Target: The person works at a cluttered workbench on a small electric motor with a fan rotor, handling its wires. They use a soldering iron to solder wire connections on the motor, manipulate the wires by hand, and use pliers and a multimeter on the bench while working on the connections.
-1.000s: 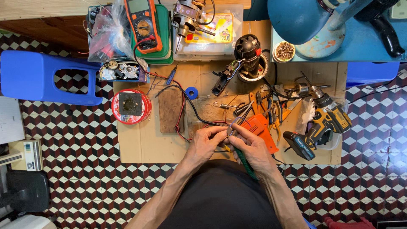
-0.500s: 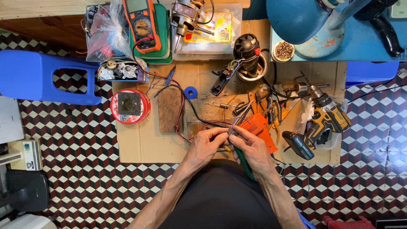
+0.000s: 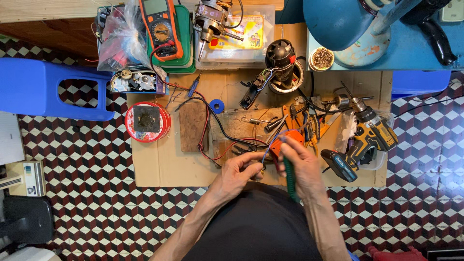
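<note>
My left hand (image 3: pixel 238 173) pinches thin wires (image 3: pixel 265 153) just left of a small orange part (image 3: pixel 285 144). My right hand (image 3: pixel 303 165) grips that orange part, and a green-handled tool (image 3: pixel 290 180) lies along its palm. A blue wire arcs up from my left fingers over the orange part. Both hands hover over the near edge of a cardboard sheet (image 3: pixel 164 164) laid on the tiled floor. Red and black test leads (image 3: pixel 209 126) run from the hands toward an orange multimeter (image 3: pixel 161 26) at the back.
On the cardboard lie a wooden block (image 3: pixel 193 124), a red round tin (image 3: pixel 147 121), blue tape roll (image 3: pixel 218 106), pliers and screwdrivers (image 3: pixel 304 123), a yellow cordless drill (image 3: pixel 371 133) and a black fan motor (image 3: pixel 282 65). A blue plastic stool (image 3: pixel 43 92) stands left.
The camera has shifted slightly. My right hand has lifted and turned the orange part a little; my left fingers have slid along the wires toward it.
</note>
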